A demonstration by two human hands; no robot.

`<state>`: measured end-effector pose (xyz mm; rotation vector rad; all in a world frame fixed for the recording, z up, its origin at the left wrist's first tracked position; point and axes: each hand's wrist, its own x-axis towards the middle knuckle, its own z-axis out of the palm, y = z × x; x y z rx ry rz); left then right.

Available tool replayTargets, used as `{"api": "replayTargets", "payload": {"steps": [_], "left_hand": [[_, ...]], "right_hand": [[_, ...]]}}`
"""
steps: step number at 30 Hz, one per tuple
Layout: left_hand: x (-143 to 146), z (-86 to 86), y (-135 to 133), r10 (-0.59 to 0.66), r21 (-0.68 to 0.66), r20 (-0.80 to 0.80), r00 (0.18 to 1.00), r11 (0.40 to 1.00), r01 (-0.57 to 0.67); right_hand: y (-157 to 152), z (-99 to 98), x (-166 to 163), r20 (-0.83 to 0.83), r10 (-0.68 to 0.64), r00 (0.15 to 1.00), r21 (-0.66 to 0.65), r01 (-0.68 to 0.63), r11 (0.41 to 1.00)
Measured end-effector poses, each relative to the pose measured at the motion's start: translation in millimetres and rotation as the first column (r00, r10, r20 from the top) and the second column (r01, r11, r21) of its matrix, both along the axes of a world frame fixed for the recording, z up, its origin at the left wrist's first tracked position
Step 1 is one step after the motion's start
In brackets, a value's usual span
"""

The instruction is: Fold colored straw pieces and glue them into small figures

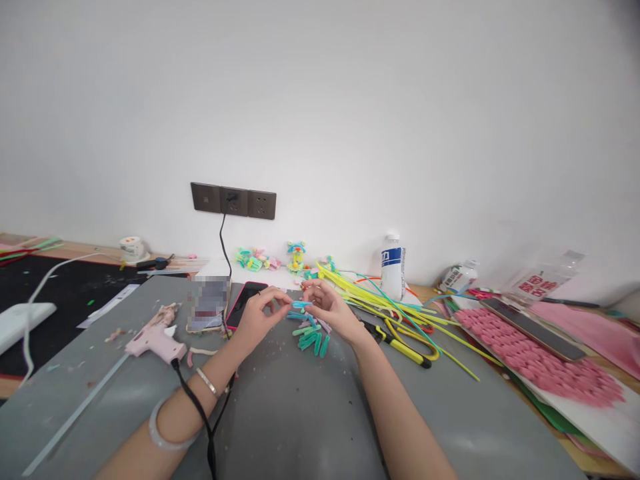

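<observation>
Between my two hands is a short light-blue pipe cleaner piece, held over the grey mat. My left hand pinches its left end between thumb and fingertips. Thumb and fingers of my right hand are closed on its right end. Just below them lies a small heap of folded pipe cleaner pieces in teal, green, blue and lilac. Long yellow pipe cleaners spread out beside my right hand. A phone with a pink case lies behind my left hand, partly covered by it.
A pink glue gun with a black cable lies left of my left arm. Yellow-and-black pliers rest at right. Small pipe cleaner figures and a white bottle stand along the wall. A pink woven piece carries another phone.
</observation>
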<state>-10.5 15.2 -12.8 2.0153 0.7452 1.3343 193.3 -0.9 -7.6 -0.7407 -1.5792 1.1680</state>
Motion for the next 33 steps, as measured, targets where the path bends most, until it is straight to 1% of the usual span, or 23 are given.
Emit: {"api": "replayTargets", "payload": {"steps": [4, 7, 11, 19, 26, 30, 33], "left_hand": [[2.0, 2.2, -3.6, -0.039, -0.115, -0.022, 0.999, 0.993, 0.037], [2.9, 1.8, -3.8, -0.064, -0.179, -0.035, 0.997, 0.982, 0.057], [2.9, -0.2, -0.8, -0.070, -0.203, -0.029, 0.997, 0.977, 0.063], [2.3, -0.2, 0.9, -0.035, -0.136, -0.043, 0.998, 0.990, 0.029], [2.6, -1.6, 1.1, -0.043, -0.092, -0.051, 0.998, 0.995, 0.038], [2.7, -1.3, 0.8, -0.050, -0.094, -0.044, 0.998, 0.995, 0.046], [2.8, -0.9, 0.3, -0.056, -0.130, -0.014, 0.998, 0.990, 0.054]], "right_hand": [[0.7, -1.7, -0.3, 0.044, -0.078, 0.996, 0.103, 0.073, 0.992], [-1.5, 0.0, -2.6, 0.101, -0.161, 0.982, 0.215, 0.136, 0.967], [-6.2, 3.7, -7.9, 0.184, -0.202, 0.962, 0.295, 0.142, 0.945], [-9.9, 5.9, -12.4, 0.230, -0.216, 0.949, 0.307, 0.139, 0.941], [-8.9, 5.0, -12.7, 0.230, -0.217, 0.949, 0.318, 0.137, 0.938], [-8.0, 3.1, -13.2, 0.235, -0.213, 0.949, 0.320, 0.131, 0.938], [-8.6, 2.7, -13.5, 0.238, -0.221, 0.946, 0.325, 0.137, 0.936]]}}
